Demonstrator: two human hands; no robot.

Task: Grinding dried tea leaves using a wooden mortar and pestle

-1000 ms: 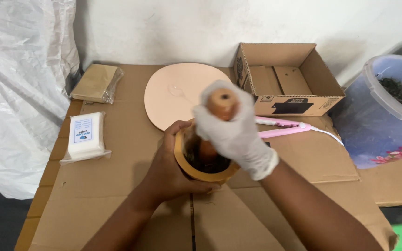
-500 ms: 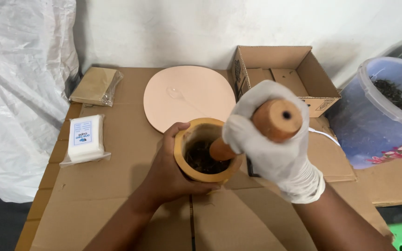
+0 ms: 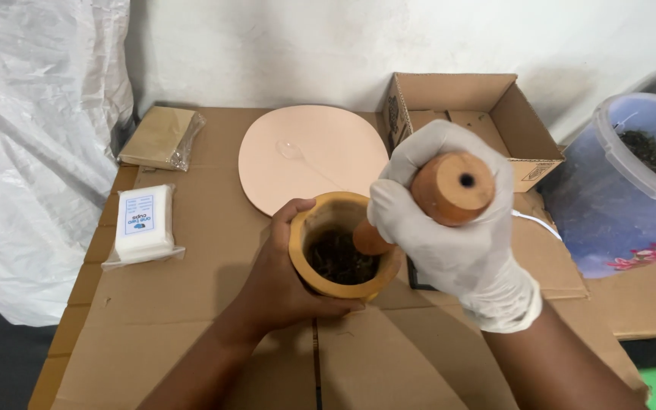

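A wooden mortar [image 3: 314, 272] stands on the cardboard-covered table [image 3: 191, 319], with dark crushed material [image 3: 339, 260] inside. My bare left hand [image 3: 281, 287] wraps around its left side and steadies it. My right hand [image 3: 449, 235], in a white glove, grips a thick wooden pestle [image 3: 449, 190] that leans to the right, its lower end down in the mortar.
A round peach-coloured board [image 3: 309, 156] with a clear spoon lies behind the mortar. An open cardboard box [image 3: 457, 114] sits at the back right. A large plastic tub [image 3: 632, 182] with dark material stands at right. A white packet [image 3: 144, 222] and a brown wrapped packet [image 3: 161, 137] lie at left.
The pestle's top has swung from upright over the mortar out to the right, so it now leans steeply. My left hand has stayed on the mortar.
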